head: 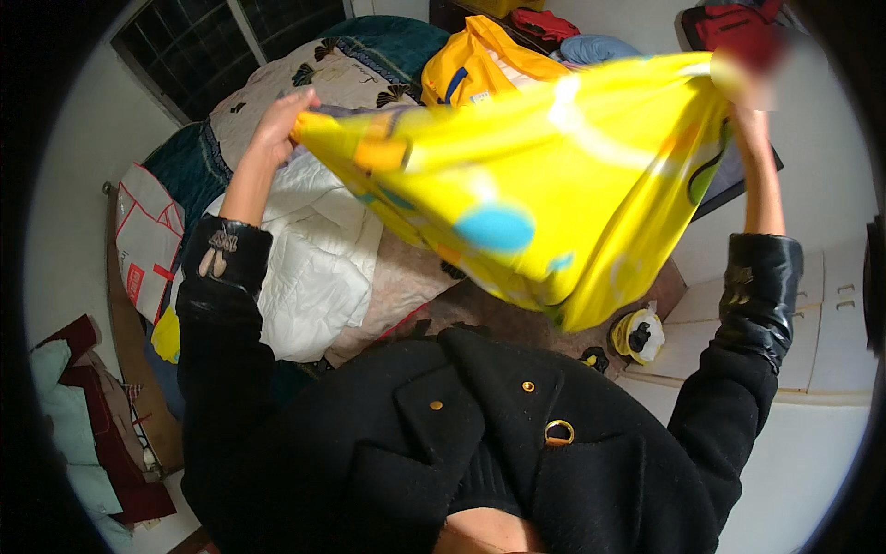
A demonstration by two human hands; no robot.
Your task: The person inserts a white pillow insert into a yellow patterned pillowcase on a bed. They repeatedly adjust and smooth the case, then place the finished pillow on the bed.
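Observation:
A bright yellow fabric cover [554,187] printed with blue, orange and white shapes hangs stretched in the air before me. My left hand [280,124] grips one upper corner of it, its fingers closed on the bunched cloth. The opposite corner is held up by my right hand [747,114], partly hidden by a blurred patch. The cloth sags between them and its lower edge droops above the floor. Below my left hand, a white quilt [311,249] lies crumpled on a bed with a patterned beige blanket [405,277].
A yellow-orange bag [450,66] stands at the back of the bed. To the left are a white bag with red trim [149,235] and folded clothes [86,401]. A lined waste bin [626,336] sits beside white cabinets [789,332] on the right.

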